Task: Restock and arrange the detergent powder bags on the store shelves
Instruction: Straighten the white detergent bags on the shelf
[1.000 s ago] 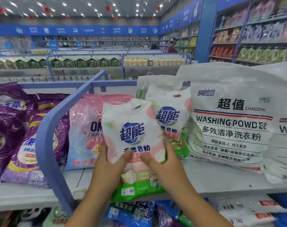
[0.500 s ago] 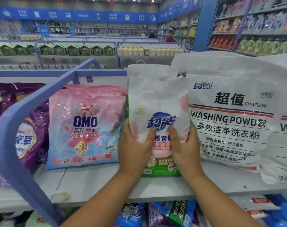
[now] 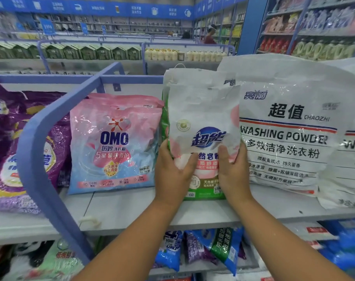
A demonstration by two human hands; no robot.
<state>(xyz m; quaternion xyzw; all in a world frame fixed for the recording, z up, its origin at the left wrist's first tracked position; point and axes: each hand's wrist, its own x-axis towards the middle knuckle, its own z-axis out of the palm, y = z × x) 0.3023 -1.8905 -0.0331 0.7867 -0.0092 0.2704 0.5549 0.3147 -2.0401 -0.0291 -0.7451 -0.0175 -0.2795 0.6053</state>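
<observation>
A white, pink and green detergent powder bag (image 3: 203, 118) stands upright on the grey shelf (image 3: 132, 209), in front of another bag of the same kind. My left hand (image 3: 172, 171) grips its left side, thumb across the front. My right hand (image 3: 232, 171) grips its right side the same way. The bag sits between a pink and blue OMO bag (image 3: 115, 142) on the left and a big white washing powder sack (image 3: 284, 126) on the right.
A blue metal divider rail (image 3: 42, 126) curves down left of the OMO bag, with purple bags (image 3: 14, 151) beyond it. More detergent bags (image 3: 219, 246) fill the lower shelf. Another white sack (image 3: 351, 151) leans at far right. A person stands far back in the aisle.
Both hands carried the bag up from the shelf's front edge and back to the row, standing it upright in front of the matching bag between the OMO bag and the white sack.
</observation>
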